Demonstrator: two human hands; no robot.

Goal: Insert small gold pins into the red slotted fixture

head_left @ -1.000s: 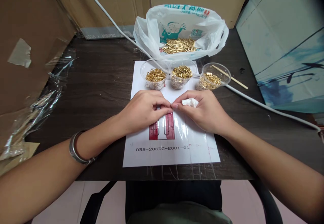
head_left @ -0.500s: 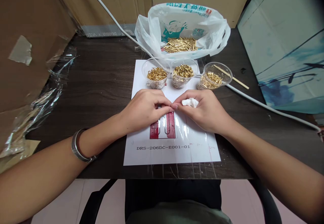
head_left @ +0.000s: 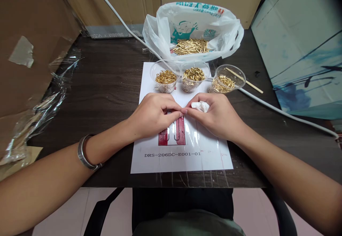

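Over the printed sheet [head_left: 160, 164], my left hand [head_left: 156, 115] and my right hand [head_left: 220, 116] meet, thumbs and forefingers pinched together tip to tip. Whatever lies between the fingertips is too small or too covered to make out. A crumpled white tissue [head_left: 200, 106] is tucked in my right hand. Just beyond the hands stand three clear plastic cups of small brass-coloured metal pieces: the left cup [head_left: 165, 77], the middle cup [head_left: 194, 75] and the right cup [head_left: 224, 81], which leans. The sheet's red picture [head_left: 179, 132] is partly covered by my left hand.
Behind the cups, a white plastic bag [head_left: 157, 33] lies open with many thin brass-coloured pins [head_left: 191, 46] inside. A wooden stick [head_left: 244, 81] rests across the right cup. A white cable [head_left: 291, 113] crosses the dark table [head_left: 101, 75]. Cardboard [head_left: 112, 4] walls the back and left.
Both hands stay pinched together over the sheet; the right fingers and tissue have shifted very slightly. The cups, bag and sheet look the same.
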